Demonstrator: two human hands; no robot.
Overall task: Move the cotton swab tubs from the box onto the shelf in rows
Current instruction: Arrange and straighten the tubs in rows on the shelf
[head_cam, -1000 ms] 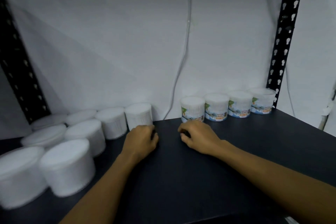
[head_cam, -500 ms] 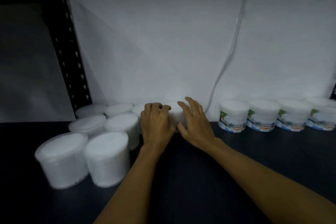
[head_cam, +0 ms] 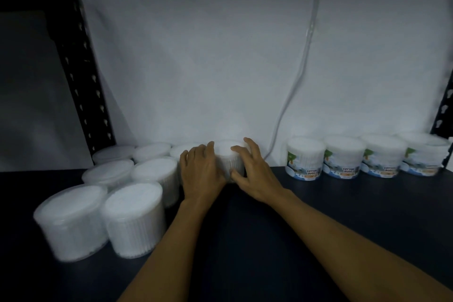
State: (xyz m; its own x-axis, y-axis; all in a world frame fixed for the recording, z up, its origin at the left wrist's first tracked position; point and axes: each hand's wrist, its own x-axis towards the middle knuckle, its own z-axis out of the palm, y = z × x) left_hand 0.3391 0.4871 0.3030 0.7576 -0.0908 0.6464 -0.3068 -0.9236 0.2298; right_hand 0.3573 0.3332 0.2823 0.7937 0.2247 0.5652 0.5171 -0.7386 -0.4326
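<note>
Several white cotton swab tubs stand on the dark shelf (head_cam: 318, 216). At the back wall, one tub (head_cam: 229, 154) sits between my hands. My left hand (head_cam: 202, 173) presses its left side, fingers curled against it. My right hand (head_cam: 252, 174) cups its right side, fingers spread over the lid's edge. Left of it, plain-sided tubs form rows, the nearest two (head_cam: 71, 220) (head_cam: 133, 218) at the front left. Several labelled tubs (head_cam: 305, 162) line the back wall on the right. The box is out of sight.
A black perforated upright (head_cam: 83, 76) rises at the left, another upright (head_cam: 443, 115) at the right edge. A white sheet (head_cam: 220, 44) covers the back, with a thin cable (head_cam: 294, 95) hanging down it. Bare dark shelf lies between the two tub groups.
Both hands have moved from the shelf's middle back to the tub at the wall and closed round it. The view has swung left and nearer.
</note>
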